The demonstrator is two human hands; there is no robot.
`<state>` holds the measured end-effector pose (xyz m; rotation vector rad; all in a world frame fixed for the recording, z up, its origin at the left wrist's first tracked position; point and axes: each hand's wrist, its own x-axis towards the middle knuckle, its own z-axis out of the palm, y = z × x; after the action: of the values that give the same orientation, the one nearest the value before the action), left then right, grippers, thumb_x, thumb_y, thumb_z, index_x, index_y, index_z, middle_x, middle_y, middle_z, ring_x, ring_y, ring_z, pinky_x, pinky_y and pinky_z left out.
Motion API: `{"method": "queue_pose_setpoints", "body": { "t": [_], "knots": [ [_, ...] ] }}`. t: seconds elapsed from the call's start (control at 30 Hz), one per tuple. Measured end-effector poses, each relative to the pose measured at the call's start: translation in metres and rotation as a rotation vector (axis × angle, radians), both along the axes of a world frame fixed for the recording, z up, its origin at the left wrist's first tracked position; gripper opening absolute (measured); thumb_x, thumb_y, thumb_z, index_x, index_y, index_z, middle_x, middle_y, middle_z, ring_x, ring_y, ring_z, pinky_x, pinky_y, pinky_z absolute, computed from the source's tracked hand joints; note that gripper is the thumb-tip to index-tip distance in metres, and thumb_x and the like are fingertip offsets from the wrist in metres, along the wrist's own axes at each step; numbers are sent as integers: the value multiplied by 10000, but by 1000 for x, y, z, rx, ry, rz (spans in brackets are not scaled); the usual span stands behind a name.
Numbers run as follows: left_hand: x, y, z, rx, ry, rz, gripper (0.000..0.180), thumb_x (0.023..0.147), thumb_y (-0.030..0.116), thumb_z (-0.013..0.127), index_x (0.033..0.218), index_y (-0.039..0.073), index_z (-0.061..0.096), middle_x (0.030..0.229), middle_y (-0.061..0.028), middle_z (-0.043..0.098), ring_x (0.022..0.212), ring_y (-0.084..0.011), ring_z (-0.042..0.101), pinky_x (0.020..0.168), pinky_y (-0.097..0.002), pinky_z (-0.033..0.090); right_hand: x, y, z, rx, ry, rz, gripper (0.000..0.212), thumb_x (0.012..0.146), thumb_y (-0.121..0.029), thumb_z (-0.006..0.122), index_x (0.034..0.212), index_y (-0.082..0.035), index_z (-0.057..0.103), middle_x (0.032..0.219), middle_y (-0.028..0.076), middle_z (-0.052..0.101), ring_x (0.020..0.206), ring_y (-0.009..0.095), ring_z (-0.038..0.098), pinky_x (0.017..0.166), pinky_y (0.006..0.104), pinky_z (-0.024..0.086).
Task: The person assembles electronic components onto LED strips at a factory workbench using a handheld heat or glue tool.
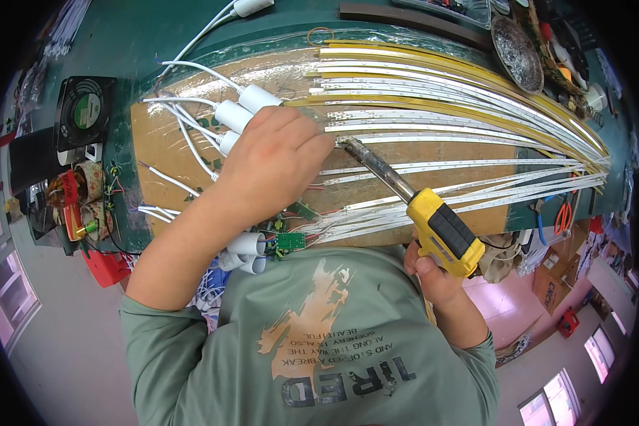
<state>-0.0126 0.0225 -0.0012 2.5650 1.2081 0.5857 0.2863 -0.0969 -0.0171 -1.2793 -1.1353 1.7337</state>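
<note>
Head view: green tabletop (291, 18) ran across the upper half, with a brown sheet (156, 145) lying on it. Long thin strips (419, 82), white and yellowish, lay across that sheet, left ends spread, right ends converging past its edge. Yellow-and-black tool (451, 231) slanted over the lower strips, metal shaft pointing up-left, its tip just beside the left hand's fingers (contact with a strip: couldn't tell). Left hand (277, 160) sat over the left ends of the middle strips, back up, fingers curled close together; their tips were mostly hidden, so couldn't tell what they had hold of. Right hand (437, 277), near the shirt front, had its fingers closed around the tool's handle. Black fan (85, 110) stood at far left. White cylinders (257, 98) with white leads lay left of the strips, some partly behind the left hand. Small green circuit board (291, 241) sat at the near edge, by the shirt.
</note>
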Motion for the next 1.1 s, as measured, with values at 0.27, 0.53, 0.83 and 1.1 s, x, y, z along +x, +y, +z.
{"method": "queue_pose_setpoints", "body": {
  "t": [0.27, 0.53, 0.83, 1.1],
  "knots": [
    [1, 0, -1, 8, -5, 2, 229, 712, 20, 682, 936, 62, 657, 894, -71, 622, 893, -270, 603, 833, -389, 471, 0, -1, -1, -4, -30, -16, 550, 859, -345, 736, 1190, 23, 494, 696, 22, 486, 585, 121, 475, 537, 270, 428],
    [1, 0, 1, -24, 38, 2, 231, 720, 27, 678, 947, 64, 654, 914, -68, 625, 908, -266, 603, 850, -391, 464, 0, -2, -1, -17, 7, -32, 620, 850, -346, 748, 1267, 34, 492, 717, 34, 497, 598, 128, 480, 544, 275, 426],
    [1, -1, 0, -22, 48, 8, 229, 722, 37, 675, 948, 69, 656, 914, -62, 624, 909, -260, 601, 848, -388, 461, -1, -1, 2, -14, 26, -32, 646, 851, -377, 751, 1279, 34, 496, 723, 34, 503, 601, 128, 483, 542, 271, 420],
    [2, 0, 1, -32, 51, 8, 222, 725, 38, 673, 945, 66, 660, 914, -66, 626, 913, -265, 601, 853, -389, 460, 6, -5, 1, -2, 7, -38, 665, 861, -386, 745, 1303, 33, 479, 728, 39, 508, 597, 132, 484, 542, 276, 420]
  ]
}}
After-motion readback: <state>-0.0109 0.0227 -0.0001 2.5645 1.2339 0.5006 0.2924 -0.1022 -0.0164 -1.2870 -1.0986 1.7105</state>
